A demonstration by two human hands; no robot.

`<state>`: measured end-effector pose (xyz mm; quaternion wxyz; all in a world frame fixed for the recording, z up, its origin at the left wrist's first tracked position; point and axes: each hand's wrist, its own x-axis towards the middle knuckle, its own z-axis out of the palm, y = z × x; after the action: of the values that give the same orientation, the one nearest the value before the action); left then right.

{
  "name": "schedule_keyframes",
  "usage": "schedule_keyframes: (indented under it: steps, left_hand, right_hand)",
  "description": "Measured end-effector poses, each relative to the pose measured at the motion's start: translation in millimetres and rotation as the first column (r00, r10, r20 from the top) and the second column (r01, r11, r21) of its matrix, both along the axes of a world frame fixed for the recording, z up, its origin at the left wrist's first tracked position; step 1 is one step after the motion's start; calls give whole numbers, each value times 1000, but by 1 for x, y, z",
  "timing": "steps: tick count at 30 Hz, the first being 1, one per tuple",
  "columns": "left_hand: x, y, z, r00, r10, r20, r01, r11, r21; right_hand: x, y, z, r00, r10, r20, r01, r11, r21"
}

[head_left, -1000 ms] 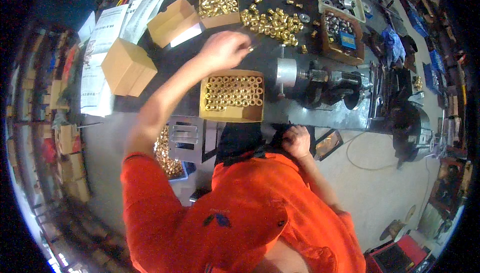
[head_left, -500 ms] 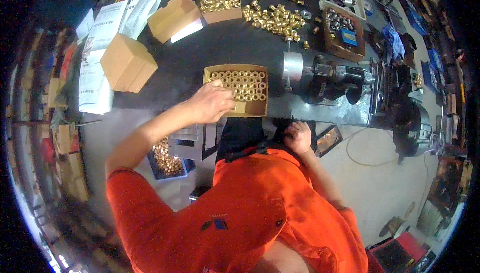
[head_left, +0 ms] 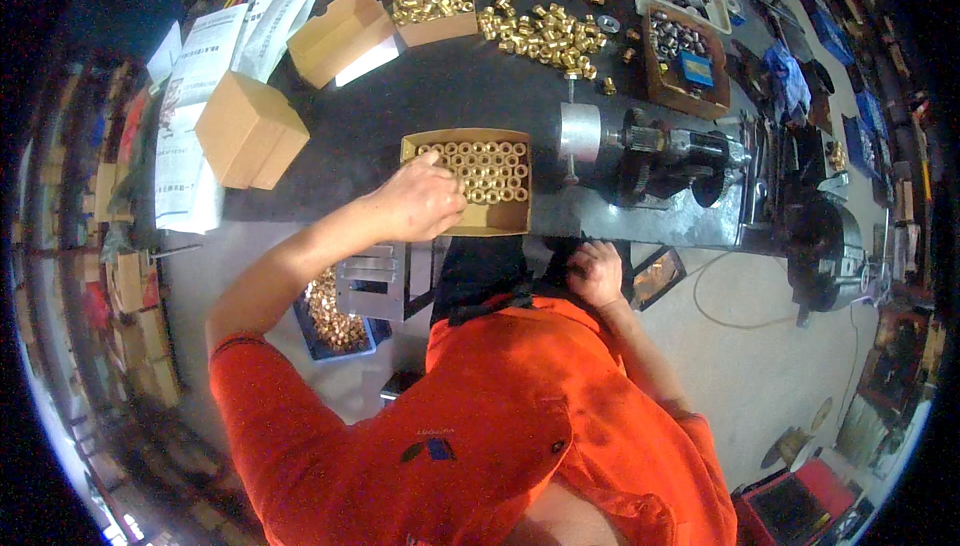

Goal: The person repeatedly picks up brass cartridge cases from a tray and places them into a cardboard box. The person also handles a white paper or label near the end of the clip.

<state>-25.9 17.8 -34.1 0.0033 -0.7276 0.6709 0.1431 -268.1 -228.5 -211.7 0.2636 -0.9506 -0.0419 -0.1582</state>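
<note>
An open cardboard box [head_left: 497, 222] lies at the near edge of the dark workbench. Brass fittings [head_left: 490, 168] stand in it in neat rows, ring ends up; its near strip is bare cardboard. Over the box's left side is my left hand [head_left: 424, 196], its fingers curled down among the fittings. Whatever sits between those fingertips is hidden by the hand. My right hand [head_left: 596, 271] rests with bent fingers on my dark trousers, below the bench edge. What it holds, if anything, I cannot make out.
Loose brass fittings [head_left: 556, 36] lie heaped at the back, beside a full box of them [head_left: 436, 31]. Two cardboard boxes [head_left: 250, 136] [head_left: 340, 38] stand at left. A metal clamping fixture [head_left: 660, 151] fills the right bench. A blue bin [head_left: 340, 341] of copper-coloured parts sits below.
The bench and its things have shifted slightly left in view. My left hand stays curled at the box's left side, a little further left. My right hand is unmoved.
</note>
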Motion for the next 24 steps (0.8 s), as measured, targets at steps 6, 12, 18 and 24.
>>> schedule_keyframes:
  steps: [6,12,18,24]
  left_hand:
    - [-1,-1,-6,1000,2,6,-2,999,-54]
    - [-3,-2,-7,998,58,25,-58,998,-4]
    - [-5,-3,-4,995,95,34,-94,995,-37]
    - [-4,1,-2,995,92,42,-90,994,-65]
  right_hand:
    - [1,1,4,1000,-4,12,4,1000,6]
    - [1,2,5,1000,-9,-1,9,1000,-9]
    - [-3,-2,-9,996,-14,-92,13,1000,-14]
    - [1,1,7,1000,-5,-11,5,1000,5]
